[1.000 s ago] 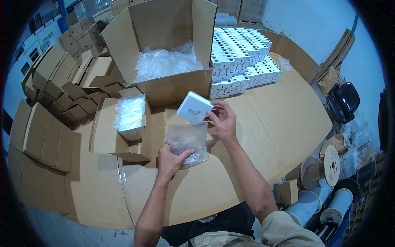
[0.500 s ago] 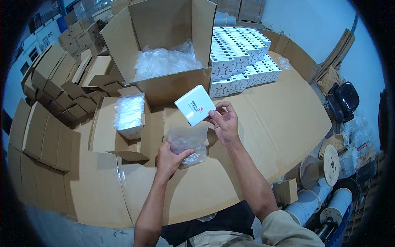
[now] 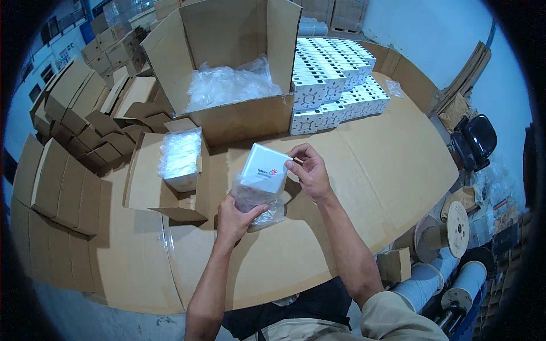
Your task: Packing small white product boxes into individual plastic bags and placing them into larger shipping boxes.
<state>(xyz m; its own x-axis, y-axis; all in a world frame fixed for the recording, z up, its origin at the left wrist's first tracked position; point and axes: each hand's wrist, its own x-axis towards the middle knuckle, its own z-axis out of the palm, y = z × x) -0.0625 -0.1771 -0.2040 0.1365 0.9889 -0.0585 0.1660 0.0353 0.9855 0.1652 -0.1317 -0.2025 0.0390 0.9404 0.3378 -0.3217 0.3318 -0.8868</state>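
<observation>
My left hand (image 3: 238, 217) grips a clear plastic bag (image 3: 254, 200) above the cardboard-covered table, thumb across its front. A flat white square box (image 3: 264, 165) with a small red mark stands tilted at the bag's mouth, its lower edge inside the plastic. My right hand (image 3: 309, 172) pinches this box by its upper right corner. Left of my hands, a small open carton (image 3: 142, 184) holds several white items wrapped in clear plastic (image 3: 181, 158).
Behind my hands stands a large open carton (image 3: 244, 122) full of loose clear bags (image 3: 230, 88). Stacked white boxes (image 3: 318, 85) rise at the back right. Folded brown cartons (image 3: 62, 187) line the left side. Cable spools (image 3: 458, 227) and a black chair (image 3: 475, 139) are off the table's right.
My right hand has brought the white box down and left, turning it more upright, and its lower edge has entered the bag's mouth. My left hand stays nearly still with the bag.
</observation>
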